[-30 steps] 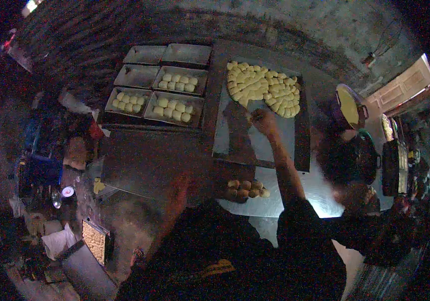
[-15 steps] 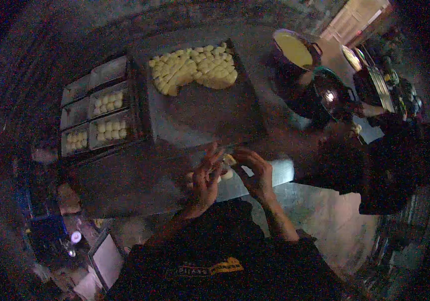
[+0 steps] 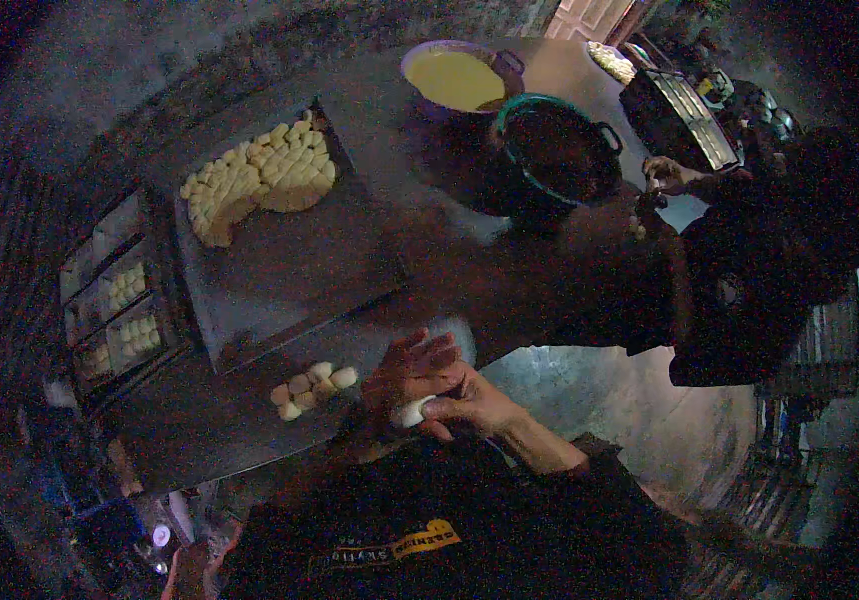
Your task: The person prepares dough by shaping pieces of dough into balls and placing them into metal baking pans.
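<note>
A white dough ball [image 3: 413, 411] is at the front edge of the table, between my two hands. My right hand [image 3: 477, 402] has its thumb and fingers closed on it. Against the ball's far side lies my left hand [image 3: 404, 375], open, with its fingers stretched out beneath and beyond the right fingers. Its palm is partly hidden and dim. Just left of my hands, several small dough balls [image 3: 315, 389] sit in a loose cluster on the dark tabletop [image 3: 239, 440].
A large sheet of cut dough pieces [image 3: 259, 175] lies on a board [image 3: 279, 310]. Pans [image 3: 139, 337] with dough balls stand at left. Ahead are a purple basin [image 3: 454, 80] with yellow contents and a green-rimmed basin [image 3: 549, 150]. A co-worker's hand [image 3: 669, 175] works at right.
The view has swung right, so the dough and pans appear farther left. My hands have come together with the right one over the left, and the small dough cluster now shows uncovered.
</note>
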`<state>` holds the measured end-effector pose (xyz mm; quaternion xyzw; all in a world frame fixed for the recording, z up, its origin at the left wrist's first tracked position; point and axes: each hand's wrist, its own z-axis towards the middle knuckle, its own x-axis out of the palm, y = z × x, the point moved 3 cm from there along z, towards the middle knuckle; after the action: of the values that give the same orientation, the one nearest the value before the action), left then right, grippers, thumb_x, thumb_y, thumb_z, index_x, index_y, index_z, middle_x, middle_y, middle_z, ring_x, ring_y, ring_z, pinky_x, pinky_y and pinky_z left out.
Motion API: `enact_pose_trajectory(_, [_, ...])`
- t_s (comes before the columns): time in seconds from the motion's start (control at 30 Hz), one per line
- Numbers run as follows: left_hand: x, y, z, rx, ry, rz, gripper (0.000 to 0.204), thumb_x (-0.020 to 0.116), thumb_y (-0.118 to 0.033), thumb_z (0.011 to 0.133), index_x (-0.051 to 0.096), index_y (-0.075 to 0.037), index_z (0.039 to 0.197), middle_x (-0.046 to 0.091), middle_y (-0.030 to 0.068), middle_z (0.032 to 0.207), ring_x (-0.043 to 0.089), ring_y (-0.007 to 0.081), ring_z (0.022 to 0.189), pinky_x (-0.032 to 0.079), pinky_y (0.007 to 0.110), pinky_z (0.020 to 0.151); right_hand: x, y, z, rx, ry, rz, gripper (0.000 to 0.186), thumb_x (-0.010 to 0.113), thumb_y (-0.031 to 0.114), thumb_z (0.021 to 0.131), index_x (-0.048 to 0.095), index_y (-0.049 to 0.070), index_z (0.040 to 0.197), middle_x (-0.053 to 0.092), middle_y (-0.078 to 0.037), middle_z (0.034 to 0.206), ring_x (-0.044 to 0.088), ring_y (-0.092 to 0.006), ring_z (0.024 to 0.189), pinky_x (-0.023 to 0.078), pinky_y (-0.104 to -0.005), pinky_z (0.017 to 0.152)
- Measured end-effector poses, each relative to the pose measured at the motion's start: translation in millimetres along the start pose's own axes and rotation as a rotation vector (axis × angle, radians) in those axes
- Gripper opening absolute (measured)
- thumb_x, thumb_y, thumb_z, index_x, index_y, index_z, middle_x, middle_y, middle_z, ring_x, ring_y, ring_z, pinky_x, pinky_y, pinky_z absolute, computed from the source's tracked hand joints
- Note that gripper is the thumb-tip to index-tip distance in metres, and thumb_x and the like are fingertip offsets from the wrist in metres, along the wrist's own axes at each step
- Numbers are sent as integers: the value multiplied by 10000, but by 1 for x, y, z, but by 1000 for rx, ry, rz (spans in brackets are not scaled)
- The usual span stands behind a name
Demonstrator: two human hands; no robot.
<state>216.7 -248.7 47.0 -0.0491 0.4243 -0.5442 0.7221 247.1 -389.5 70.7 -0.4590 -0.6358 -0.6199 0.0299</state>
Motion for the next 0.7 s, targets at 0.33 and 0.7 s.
enact_pose_trajectory(0.33, [61,44,13,-743,-433,-753,1102,710,-378,910,-148,-179,1573,-213,85,1643,111,400,1508,215,564,1177,-269,153,58,-456,-713,-1261,368,600,380,976,710,35,1040,685,-109,1082,633,-215,1042,495,-373,919])
enact_pose_trajectory(0.7, [43,45,-52,-936,-623,-675,754,481,-351,1048,7,-154,1600,-11,79,1673,336,344,1442,388,483,1098,-342,208,107,103,-625,-1742,604,405,535,1011,717,18,1012,719,-222,964,692,-380,928,510,-484,828])
